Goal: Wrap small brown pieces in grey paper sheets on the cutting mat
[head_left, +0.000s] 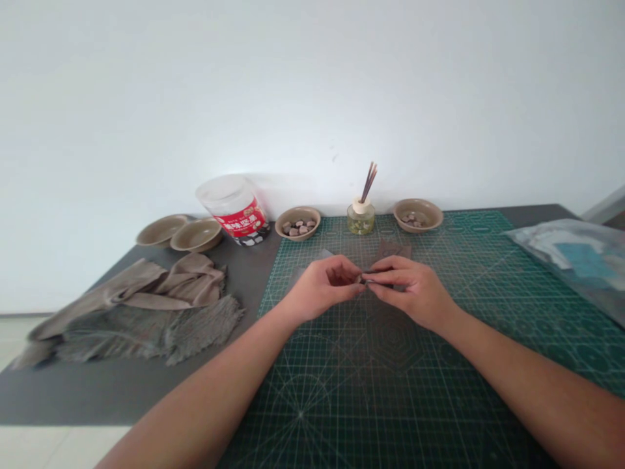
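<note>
Head view, as seen by an onlooker in the room: a grey table (73,397) carries a green cutting mat (312,371). A crumpled cloth (180,283) lies beside the mat; a clear plastic bag (581,254) rests across its opposite side. Near the wall, a tilted plastic jar (239,218) stands just beside a bowl (299,213) of stones. Both forearms reach in over the mat. The left hand (325,286) and right hand (415,286) meet above it, near a brown card (398,249).

Smallest item: a small grey piece (364,280), located between the two hands. On each hand, thumb and fingers are closed on it in a pinch, their tips nearly touching across it.

Handling, by judgement: the piece is probably light, since fingertips alone carry it. It seems thin; stiffness and fragility cannot be told, as the fingers cover most of it. A faint shine suggests a smooth, possibly slippery surface. Recommended hold: opposite ends, pads flat, light even pressure.
</note>
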